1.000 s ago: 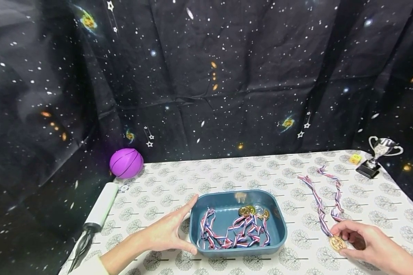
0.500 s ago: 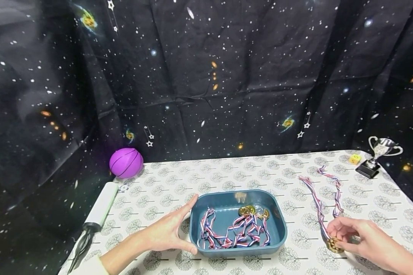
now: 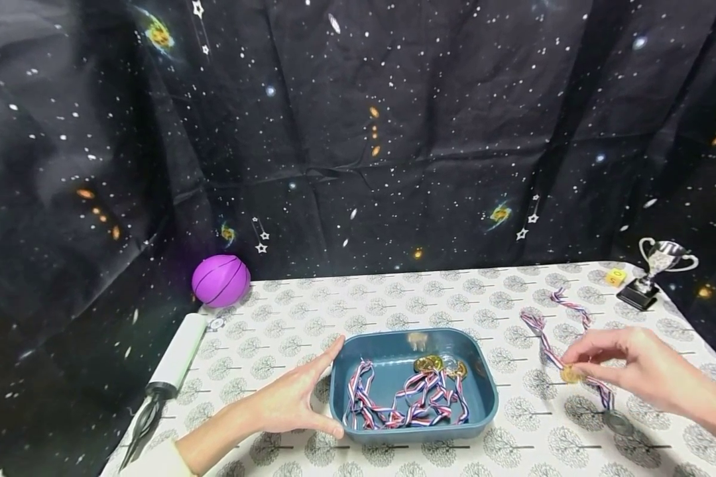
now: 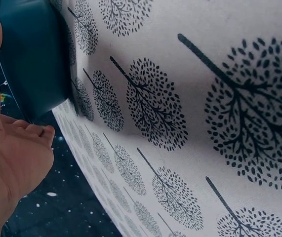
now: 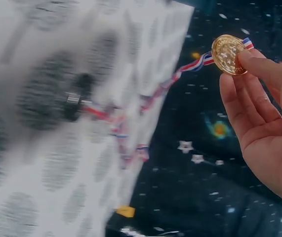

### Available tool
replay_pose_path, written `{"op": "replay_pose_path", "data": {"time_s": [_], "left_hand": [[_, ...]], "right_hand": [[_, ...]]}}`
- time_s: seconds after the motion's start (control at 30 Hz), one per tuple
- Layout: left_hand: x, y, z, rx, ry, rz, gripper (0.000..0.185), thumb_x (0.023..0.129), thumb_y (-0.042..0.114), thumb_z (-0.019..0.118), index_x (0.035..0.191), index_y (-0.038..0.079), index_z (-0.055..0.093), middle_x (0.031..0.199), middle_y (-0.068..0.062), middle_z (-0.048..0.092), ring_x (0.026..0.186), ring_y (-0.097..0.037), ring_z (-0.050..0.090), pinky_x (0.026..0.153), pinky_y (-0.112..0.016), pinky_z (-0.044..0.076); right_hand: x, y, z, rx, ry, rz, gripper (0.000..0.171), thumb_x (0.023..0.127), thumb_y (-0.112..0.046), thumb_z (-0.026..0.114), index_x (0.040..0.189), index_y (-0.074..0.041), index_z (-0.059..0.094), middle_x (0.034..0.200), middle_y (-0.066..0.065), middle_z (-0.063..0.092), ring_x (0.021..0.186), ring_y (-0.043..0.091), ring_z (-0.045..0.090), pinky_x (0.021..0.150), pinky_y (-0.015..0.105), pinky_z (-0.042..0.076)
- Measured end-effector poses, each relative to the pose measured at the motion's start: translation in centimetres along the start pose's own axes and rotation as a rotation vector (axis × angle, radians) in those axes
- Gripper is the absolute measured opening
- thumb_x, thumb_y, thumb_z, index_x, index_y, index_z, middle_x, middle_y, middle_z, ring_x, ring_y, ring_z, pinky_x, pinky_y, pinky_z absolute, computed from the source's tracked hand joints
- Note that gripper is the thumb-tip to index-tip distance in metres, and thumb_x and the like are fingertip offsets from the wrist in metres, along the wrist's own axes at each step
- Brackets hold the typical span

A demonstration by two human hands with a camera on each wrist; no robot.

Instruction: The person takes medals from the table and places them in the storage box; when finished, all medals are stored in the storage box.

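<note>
A teal tray point(image 3: 488, 397) sits near the table's front edge and holds several gold medals point(image 3: 427, 364) on tangled red, white and blue ribbons. My left hand point(image 3: 292, 397) rests flat against the tray's left wall point(image 4: 29, 64), fingers straight. My right hand point(image 3: 626, 368) is raised above the table to the right of the tray and pinches a gold medal point(image 3: 569, 374) point(image 5: 228, 54) at its fingertips. That medal's striped ribbon point(image 3: 563, 305) point(image 5: 145, 98) trails back over the tablecloth.
A purple ball point(image 3: 221, 280) lies at the back left. Near the left edge lie a white cylinder with a black end point(image 3: 173, 361) and a small round piece point(image 3: 215, 324). A silver trophy point(image 3: 656, 265) and a yellow die point(image 3: 616, 277) stand at the back right. A dark round object point(image 3: 617, 422) lies below the right hand.
My right hand has lifted the gold medal off the table and carried it up and slightly back, dragging the ribbon. The left hand has stayed against the tray.
</note>
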State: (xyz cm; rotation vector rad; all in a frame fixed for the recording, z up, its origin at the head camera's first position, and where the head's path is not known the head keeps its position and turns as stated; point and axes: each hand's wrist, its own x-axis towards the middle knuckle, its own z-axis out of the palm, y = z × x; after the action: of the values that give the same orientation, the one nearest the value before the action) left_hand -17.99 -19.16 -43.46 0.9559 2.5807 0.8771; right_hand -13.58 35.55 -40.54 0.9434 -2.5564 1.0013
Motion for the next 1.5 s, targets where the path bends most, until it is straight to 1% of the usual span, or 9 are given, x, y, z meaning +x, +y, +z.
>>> {"op": "replay_pose_path", "data": {"time_s": [0.17,0.27,0.33,0.5,0.63,0.9,1.13,1.37,1.5], "left_hand": [[0.1,-0.1,0.0,0.005,0.004,0.003,0.141,0.071,0.060,0.094,0.172,0.026,0.001,0.177,-0.012,0.012,0.159,-0.033,0.024,0.126,-0.059,0.023],[-0.1,-0.2,0.1,0.014,0.007,-0.005,0.142,0.070,0.061,0.093,0.172,0.027,0.001,0.176,-0.014,0.012,0.158,-0.034,0.024,0.126,-0.060,0.024],[-0.1,-0.2,0.1,0.016,0.011,-0.005,0.142,0.070,0.062,0.093,0.172,0.027,0.000,0.176,-0.014,0.013,0.158,-0.036,0.025,0.125,-0.061,0.025],[-0.1,0.0,0.1,0.003,0.009,-0.009,0.143,0.069,0.059,0.094,0.172,0.027,0.000,0.176,-0.009,0.010,0.159,-0.032,0.024,0.126,-0.058,0.024],[-0.1,0.1,0.1,-0.001,0.003,-0.014,0.144,0.069,0.058,0.095,0.172,0.027,0.000,0.177,-0.006,0.009,0.159,-0.028,0.021,0.127,-0.054,0.022],[-0.1,0.0,0.0,0.002,0.006,-0.013,0.144,0.069,0.059,0.095,0.172,0.026,0.002,0.177,-0.008,0.010,0.159,-0.028,0.022,0.127,-0.054,0.022],[-0.2,-0.1,-0.1,-0.002,0.002,-0.009,0.143,0.069,0.060,0.094,0.172,0.025,0.002,0.177,-0.007,0.010,0.159,-0.028,0.022,0.127,-0.055,0.022],[-0.2,-0.2,-0.1,-0.012,0.010,0.019,0.141,0.071,0.057,0.095,0.172,0.020,0.004,0.176,-0.012,0.013,0.159,-0.030,0.023,0.127,-0.056,0.023],[-0.1,-0.2,-0.1,-0.001,0.012,0.021,0.141,0.072,0.057,0.095,0.172,0.020,0.004,0.177,-0.011,0.013,0.159,-0.028,0.024,0.127,-0.055,0.024]], "right_hand": [[3.4,-2.0,-1.6,-0.116,0.059,-0.048,0.049,0.076,0.013,0.087,0.099,-0.029,0.079,0.094,-0.014,0.076,0.080,0.001,0.069,0.073,0.009,0.054],[5.6,-3.5,-2.4,-0.152,0.078,-0.029,0.045,0.078,0.009,0.088,0.100,-0.030,0.080,0.095,-0.016,0.077,0.083,0.001,0.070,0.074,0.009,0.054],[7.0,-4.7,-2.7,-0.141,0.093,0.014,0.041,0.081,0.005,0.088,0.100,-0.030,0.080,0.094,-0.014,0.078,0.083,0.002,0.071,0.075,0.009,0.054],[9.9,-7.4,-3.5,-0.020,0.142,0.112,0.028,0.088,0.000,0.085,0.100,-0.025,0.081,0.094,-0.004,0.080,0.082,0.009,0.074,0.071,0.012,0.055],[11.9,-9.2,-4.1,0.075,0.155,0.110,0.021,0.091,0.000,0.082,0.101,-0.019,0.082,0.096,0.003,0.079,0.077,0.015,0.074,0.068,0.017,0.057],[15.3,-12.5,-4.2,0.180,0.143,0.113,0.015,0.095,-0.004,0.080,0.106,-0.014,0.082,0.098,0.004,0.080,0.078,0.021,0.075,0.065,0.022,0.058],[17.9,-14.8,-2.2,0.345,0.039,0.083,0.010,0.097,-0.006,0.078,0.106,-0.008,0.081,0.096,0.010,0.079,0.080,0.023,0.074,0.068,0.025,0.061],[19.6,-15.6,2.3,0.452,-0.029,0.096,0.011,0.094,-0.002,0.079,0.103,-0.008,0.081,0.089,0.009,0.078,0.078,0.026,0.072,0.068,0.025,0.059],[20.4,-15.8,4.8,0.487,-0.063,0.111,0.012,0.093,-0.002,0.080,0.104,-0.009,0.081,0.090,0.007,0.079,0.081,0.026,0.074,0.073,0.027,0.060]]}}
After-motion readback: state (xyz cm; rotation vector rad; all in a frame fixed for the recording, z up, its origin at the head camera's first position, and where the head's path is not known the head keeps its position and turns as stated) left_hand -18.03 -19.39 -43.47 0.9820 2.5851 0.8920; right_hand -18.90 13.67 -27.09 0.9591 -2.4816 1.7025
